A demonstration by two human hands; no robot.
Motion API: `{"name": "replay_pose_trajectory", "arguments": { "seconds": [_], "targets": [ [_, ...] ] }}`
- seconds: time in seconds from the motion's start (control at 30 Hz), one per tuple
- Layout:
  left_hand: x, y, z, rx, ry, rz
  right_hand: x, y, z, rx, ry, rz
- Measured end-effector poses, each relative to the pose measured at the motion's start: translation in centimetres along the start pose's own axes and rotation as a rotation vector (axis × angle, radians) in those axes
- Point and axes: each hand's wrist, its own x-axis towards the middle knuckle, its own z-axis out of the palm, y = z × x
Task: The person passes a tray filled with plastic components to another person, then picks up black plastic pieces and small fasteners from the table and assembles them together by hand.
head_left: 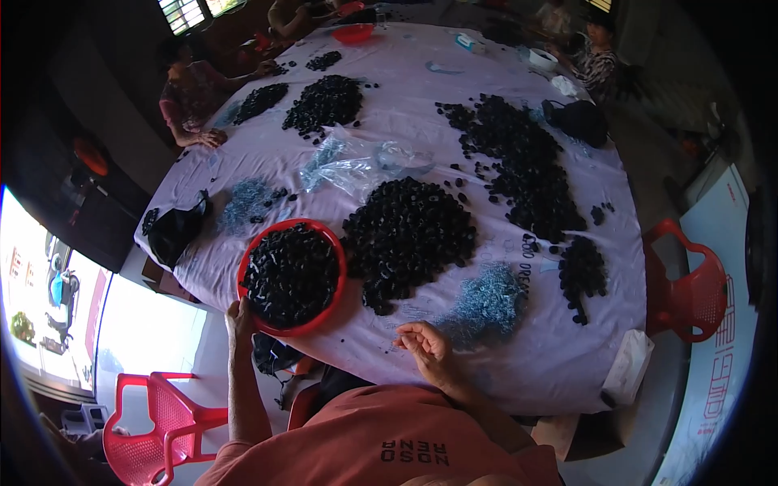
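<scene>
My left hand [238, 317] grips the near rim of a red round basin [334, 251] heaped with small black ring-shaped parts [290, 274]. The basin rests on the table's near edge. My right hand [423, 342] hovers palm up over the pale cloth, fingers curled loosely, nothing visible in it. Just beyond it lies a heap of small blue-grey metal pieces [489, 298]. A large pile of black parts [411, 231] sits right of the basin.
The round table [551, 364] has a pale lilac cloth with more black piles [519, 162], clear plastic bags [356, 162] and a black bag [174, 231]. Other people sit at the far side [190, 101]. Red plastic chairs [689, 283] stand right and lower left [154, 421].
</scene>
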Motion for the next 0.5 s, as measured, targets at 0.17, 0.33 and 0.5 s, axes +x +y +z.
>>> {"name": "replay_pose_trajectory", "arguments": {
  "seconds": [0.17, 0.33, 0.5],
  "targets": [
    [0.5, -0.8, 0.1, 0.02, 0.012, -0.006, -0.2, -0.3, 0.1, -0.023, 0.05, 0.008],
    [0.2, -0.4, 0.1, 0.022, -0.008, 0.009, -0.1, -0.4, 0.2, -0.04, 0.049, -0.012],
    [0.4, -0.8, 0.0, 0.001, -0.008, 0.013, -0.1, -0.4, 0.2, -0.067, 0.048, 0.01]
  ]
}}
